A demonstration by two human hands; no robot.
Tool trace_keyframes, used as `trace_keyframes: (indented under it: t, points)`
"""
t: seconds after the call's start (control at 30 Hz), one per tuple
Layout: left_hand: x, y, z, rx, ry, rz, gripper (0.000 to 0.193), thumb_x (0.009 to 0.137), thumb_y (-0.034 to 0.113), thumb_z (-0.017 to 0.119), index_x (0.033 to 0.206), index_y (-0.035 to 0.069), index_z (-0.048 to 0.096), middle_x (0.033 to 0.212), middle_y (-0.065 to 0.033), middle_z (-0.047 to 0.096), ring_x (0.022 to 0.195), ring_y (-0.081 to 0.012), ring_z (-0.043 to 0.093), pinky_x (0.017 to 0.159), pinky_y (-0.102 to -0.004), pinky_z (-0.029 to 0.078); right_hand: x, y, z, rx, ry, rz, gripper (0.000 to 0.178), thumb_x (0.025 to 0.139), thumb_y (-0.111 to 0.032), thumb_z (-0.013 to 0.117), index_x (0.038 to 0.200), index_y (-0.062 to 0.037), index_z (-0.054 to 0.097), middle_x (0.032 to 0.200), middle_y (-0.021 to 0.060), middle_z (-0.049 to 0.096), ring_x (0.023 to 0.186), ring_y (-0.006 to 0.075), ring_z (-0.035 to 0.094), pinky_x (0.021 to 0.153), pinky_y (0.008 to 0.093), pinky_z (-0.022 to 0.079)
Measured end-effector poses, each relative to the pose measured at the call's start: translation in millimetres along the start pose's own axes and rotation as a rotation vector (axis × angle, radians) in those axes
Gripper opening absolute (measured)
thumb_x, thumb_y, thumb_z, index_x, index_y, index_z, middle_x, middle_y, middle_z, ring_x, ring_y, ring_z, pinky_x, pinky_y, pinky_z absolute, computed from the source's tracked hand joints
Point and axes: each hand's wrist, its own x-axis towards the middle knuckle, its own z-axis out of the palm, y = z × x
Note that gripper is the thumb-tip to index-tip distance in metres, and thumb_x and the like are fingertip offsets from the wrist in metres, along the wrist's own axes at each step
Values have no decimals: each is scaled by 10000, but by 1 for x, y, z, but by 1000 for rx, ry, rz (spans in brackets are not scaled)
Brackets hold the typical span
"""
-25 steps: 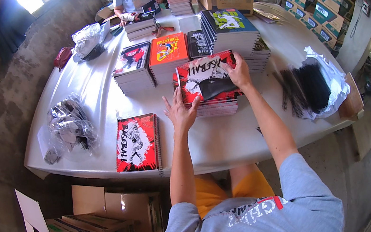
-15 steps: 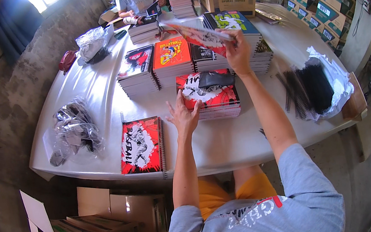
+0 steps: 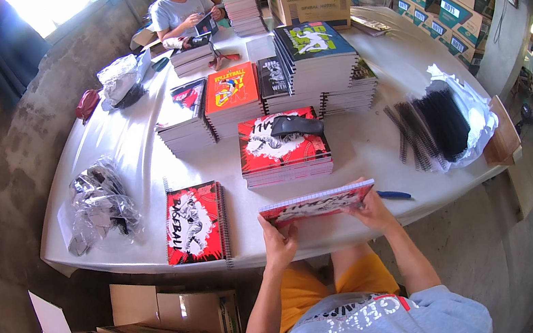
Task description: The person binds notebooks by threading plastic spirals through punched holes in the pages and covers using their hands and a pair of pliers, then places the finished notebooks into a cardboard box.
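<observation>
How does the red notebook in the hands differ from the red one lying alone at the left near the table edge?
The held notebook is lifted off the table, gripped by the left hand and right hand, seen nearly edge-on; the lone notebook lies flat, cover up, untouched. The lone notebook shows a black spiral binding along its right edge; none is visible on the held one. Both have red covers with black-and-white artwork.

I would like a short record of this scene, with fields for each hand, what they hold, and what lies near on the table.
left hand: grips the left end of the red notebook
right hand: holds its right end
notebook: raised over the table edge, unbound pages
red stack: behind it, black tool on top
bound notebook: to the left, flat
blue pen: to the right
black coils: on white plastic, far right
</observation>
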Motion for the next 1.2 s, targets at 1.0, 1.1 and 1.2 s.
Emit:
trace_keyframes:
  t: [1.0, 1.1, 1.2]
  points:
    - [12, 82, 54, 774, -109, 518, 117, 774, 199, 671, 887, 192, 644, 803, 4, 552, 918, -177, 546, 1084, -491, 85, 107, -28, -162, -1037, 556, 421, 650, 735, -364, 684, 1261, -74, 435, 1300, 167, 456, 1219, 351, 430, 950, 450, 404]
    - [13, 88, 57, 748, -82, 537, 113, 752, 169, 694, 858, 162, 655, 801, -14, 563, 931, -191, 555, 1098, -486, 61, 112, 15, -179, -1250, 418, 571, 693, 736, -402, 675, 1286, -80, 405, 1340, 194, 392, 1257, 381, 368, 945, 485, 396]
    - [11, 87, 58, 761, -91, 517, 102, 760, 169, 683, 857, 165, 656, 805, -17, 565, 966, -195, 550, 1097, -495, 35, 125, 43, -210, -1308, 302, 477, 532, 776, -242, 623, 1238, -60, 433, 1224, 232, 496, 1155, 413, 472, 903, 485, 439]
